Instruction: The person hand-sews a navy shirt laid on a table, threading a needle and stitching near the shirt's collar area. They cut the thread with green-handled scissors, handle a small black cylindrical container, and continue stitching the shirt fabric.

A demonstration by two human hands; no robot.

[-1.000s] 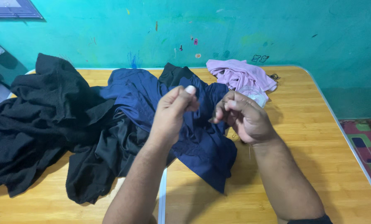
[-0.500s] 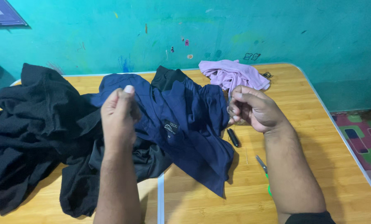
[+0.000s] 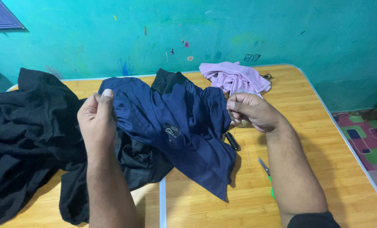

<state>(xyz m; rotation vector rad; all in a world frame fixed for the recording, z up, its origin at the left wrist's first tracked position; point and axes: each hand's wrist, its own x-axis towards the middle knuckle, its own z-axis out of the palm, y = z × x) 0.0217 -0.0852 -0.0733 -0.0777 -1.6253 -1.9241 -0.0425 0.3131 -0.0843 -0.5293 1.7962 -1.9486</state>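
Gripping the navy garment (image 3: pixel 180 131) at its 10 o'clock edge, the left hand (image 3: pixel 98 122) is raised, fingers pinched shut on cloth. At 3 o'clock, the right hand (image 3: pixel 251 112) is curled closed on the opposite edge. Garment is spread mid-table (image 3: pixel 323 139), over black clothes (image 3: pixel 32 135).

Navy garment (image 3: pixel 184 126) — crumpled, on table

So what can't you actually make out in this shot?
Head view only:
- right hand: curled fingers hide whatever it pinches.
- scissors: handles covered by the right forearm.
- small black object: partly under the navy garment.
- black clothes: cut by the left edge.
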